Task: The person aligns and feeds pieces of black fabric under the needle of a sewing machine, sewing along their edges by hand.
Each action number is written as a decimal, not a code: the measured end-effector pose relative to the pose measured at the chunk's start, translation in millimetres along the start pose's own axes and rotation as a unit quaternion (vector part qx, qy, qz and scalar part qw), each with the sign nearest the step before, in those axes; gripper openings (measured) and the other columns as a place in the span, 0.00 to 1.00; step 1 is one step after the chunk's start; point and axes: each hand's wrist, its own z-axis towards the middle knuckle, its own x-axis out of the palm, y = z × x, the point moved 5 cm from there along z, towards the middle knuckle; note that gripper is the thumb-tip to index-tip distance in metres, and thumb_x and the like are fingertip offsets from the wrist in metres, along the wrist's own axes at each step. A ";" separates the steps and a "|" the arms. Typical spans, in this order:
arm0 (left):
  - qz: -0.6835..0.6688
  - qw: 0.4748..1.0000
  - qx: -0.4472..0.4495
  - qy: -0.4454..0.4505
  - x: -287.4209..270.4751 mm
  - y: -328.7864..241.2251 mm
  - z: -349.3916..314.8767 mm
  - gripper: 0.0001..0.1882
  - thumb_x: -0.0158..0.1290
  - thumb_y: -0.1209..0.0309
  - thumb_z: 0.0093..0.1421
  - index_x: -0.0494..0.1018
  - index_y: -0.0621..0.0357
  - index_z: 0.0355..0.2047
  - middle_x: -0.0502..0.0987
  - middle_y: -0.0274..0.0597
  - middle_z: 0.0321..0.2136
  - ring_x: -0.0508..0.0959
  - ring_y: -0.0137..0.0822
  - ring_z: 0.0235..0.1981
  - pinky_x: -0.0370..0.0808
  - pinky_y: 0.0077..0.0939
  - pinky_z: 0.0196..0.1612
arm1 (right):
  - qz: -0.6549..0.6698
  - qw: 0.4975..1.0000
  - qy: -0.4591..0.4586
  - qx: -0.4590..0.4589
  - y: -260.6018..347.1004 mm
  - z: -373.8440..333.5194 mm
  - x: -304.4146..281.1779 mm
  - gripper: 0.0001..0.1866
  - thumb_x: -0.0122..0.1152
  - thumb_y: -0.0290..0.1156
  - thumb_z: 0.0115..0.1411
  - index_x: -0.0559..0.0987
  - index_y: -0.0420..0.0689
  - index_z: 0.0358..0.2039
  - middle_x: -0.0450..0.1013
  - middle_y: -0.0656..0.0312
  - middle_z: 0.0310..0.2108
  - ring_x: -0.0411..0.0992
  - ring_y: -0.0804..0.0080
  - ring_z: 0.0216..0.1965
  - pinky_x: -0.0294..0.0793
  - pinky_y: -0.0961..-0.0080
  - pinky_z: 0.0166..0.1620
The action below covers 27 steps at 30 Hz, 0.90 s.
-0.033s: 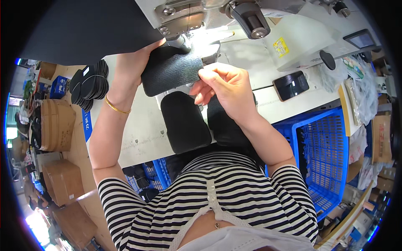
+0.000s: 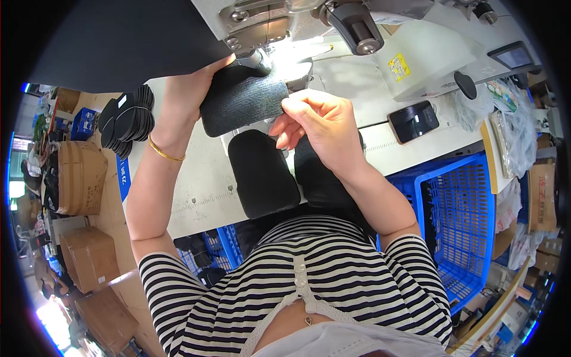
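Observation:
Under the lit head of a sewing machine lies a black textured fabric piece. My left hand grips its left edge; a dark panel hides part of that hand and most of its fingers. At the piece's right edge, my right hand pinches the corner between thumb and forefinger, the other fingers curled loosely. Two rounded black pads, a left one and a right one, hang over the near table edge below my hands. Whether they join the fabric piece I cannot tell.
A banded stack of black insole-shaped pieces sits left of my left forearm. To the right are a phone on the white table and a blue plastic crate beside it. Cardboard boxes stand at far left.

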 end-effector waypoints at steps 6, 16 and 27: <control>0.225 0.953 0.203 0.007 -1.6 -15.6 -10.2 0.08 0.63 0.75 0.54 0.78 0.62 0.35 0.79 0.44 0.31 0.78 0.38 0.32 0.74 0.28 0.39 | -0.014 1.000 -0.016 -0.003 -2.9 -1.1 4.7 0.11 0.55 0.29 0.65 0.79 0.35 0.31 0.79 0.58 0.24 0.76 0.78 0.22 0.75 0.83 0.27; 0.222 0.878 0.412 0.104 15.4 -36.2 -78.5 0.21 0.69 0.74 0.43 0.78 0.63 0.40 0.79 0.43 0.38 0.77 0.41 0.37 0.75 0.31 0.42 | -0.078 0.995 -0.034 -0.042 -9.1 -4.1 1.4 0.10 0.55 0.29 0.65 0.81 0.35 0.36 0.79 0.62 0.26 0.76 0.79 0.29 0.76 0.83 0.34; 0.342 0.738 0.581 0.016 26.7 -32.7 -102.7 0.22 0.59 0.80 0.39 0.81 0.64 0.39 0.79 0.44 0.37 0.80 0.41 0.37 0.81 0.30 0.38 | 0.085 0.995 0.019 -0.054 -21.2 -19.7 26.2 0.18 0.48 0.27 0.69 0.72 0.34 0.56 0.74 0.57 0.50 0.74 0.74 0.49 0.76 0.75 0.51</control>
